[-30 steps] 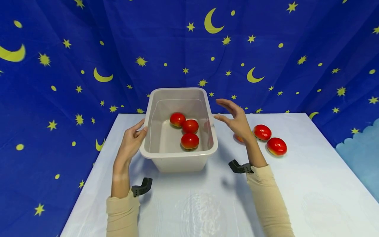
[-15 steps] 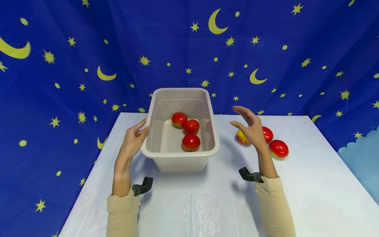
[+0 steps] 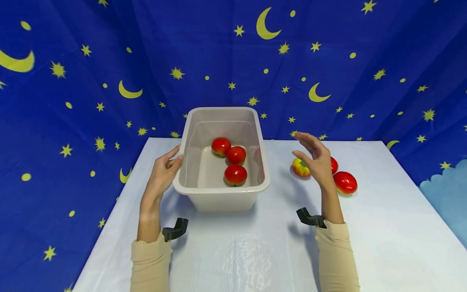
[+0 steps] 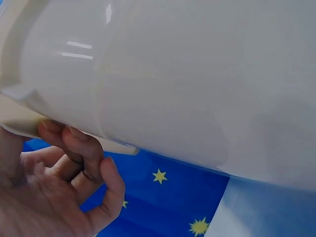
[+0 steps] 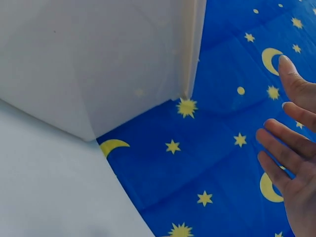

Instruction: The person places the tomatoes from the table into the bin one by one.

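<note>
A light grey plastic bin (image 3: 221, 200) stands on the table with 3 glossy red tomatoes inside, one of them the front tomato (image 3: 235, 174). My left hand (image 3: 162, 175) holds the bin's left rim, thumb at the top edge; in the left wrist view, curled fingertips (image 4: 79, 134) touch the underside of the rim. To the right of the bin, my right hand (image 3: 318, 163) is raised with fingers apart and nothing in it. Near it on the table lie a yellow-and-red tomato (image 3: 300, 167), a partly hidden red tomato (image 3: 334, 165) and another red tomato (image 3: 345, 183).
A white-covered table (image 3: 255, 251) carries everything. Behind it hangs a blue cloth (image 3: 219, 48) with yellow moons and stars. Dark camera mounts sit on both wrists, such as the right mount (image 3: 310, 217).
My right hand has moved away from the bin's right rim, rightward to the loose tomatoes, uncovering the yellow-and-red one. The left hand stays at the rim.
</note>
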Motion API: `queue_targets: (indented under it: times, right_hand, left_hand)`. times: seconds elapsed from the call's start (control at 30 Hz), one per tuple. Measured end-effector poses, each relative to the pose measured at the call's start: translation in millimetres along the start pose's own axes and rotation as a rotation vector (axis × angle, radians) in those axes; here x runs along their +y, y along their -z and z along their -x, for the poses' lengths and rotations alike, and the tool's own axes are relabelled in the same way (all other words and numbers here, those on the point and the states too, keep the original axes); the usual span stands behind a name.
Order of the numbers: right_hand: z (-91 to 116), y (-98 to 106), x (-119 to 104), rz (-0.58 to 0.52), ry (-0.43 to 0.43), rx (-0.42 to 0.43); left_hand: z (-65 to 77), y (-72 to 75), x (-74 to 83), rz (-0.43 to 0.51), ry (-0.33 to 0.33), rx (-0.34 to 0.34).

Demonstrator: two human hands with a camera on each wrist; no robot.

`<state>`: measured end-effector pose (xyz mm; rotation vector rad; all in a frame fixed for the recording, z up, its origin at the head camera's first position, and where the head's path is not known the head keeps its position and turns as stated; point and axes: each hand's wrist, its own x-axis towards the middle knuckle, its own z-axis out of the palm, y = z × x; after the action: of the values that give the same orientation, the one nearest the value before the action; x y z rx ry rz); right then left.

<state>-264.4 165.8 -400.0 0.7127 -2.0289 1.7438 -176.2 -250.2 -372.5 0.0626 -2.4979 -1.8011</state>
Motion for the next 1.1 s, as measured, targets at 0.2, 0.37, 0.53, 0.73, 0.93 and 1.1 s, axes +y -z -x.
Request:
queue_targets:
  times: [0.2, 0.37, 0.53, 0.73, 0.93, 1.1]
  right_hand:
    - [4, 13, 2, -0.042, -0.015, 0.05]
    - [7, 21, 6, -0.031, -0.055, 0.087]
    - [9, 26, 8, -0.012, -0.084, 0.095]
    - [10, 30, 10, -0.015, -0.069, 0.088]
    - [10, 34, 12, -0.025, -0.064, 0.088]
    - [12, 35, 14, -0.017, -0.092, 0.097]
  left_hand:
    - [0.3, -0.3, 0.5, -0.007, -0.008, 0.004]
    - [0.3, 0.0, 0.3, 0.004, -0.004, 0.015]
    - [-0.6, -0.4, -0.1, 0.008, -0.008, 0.011]
    - [-1.5, -1.4, 0.4, 0.01, -0.015, 0.008]
    - [-1.2, -1.9, 0.1, 0.014, -0.025, 0.013]
    - [-1.2, -2.4, -0.8, 0.033, -0.041, 0.02]
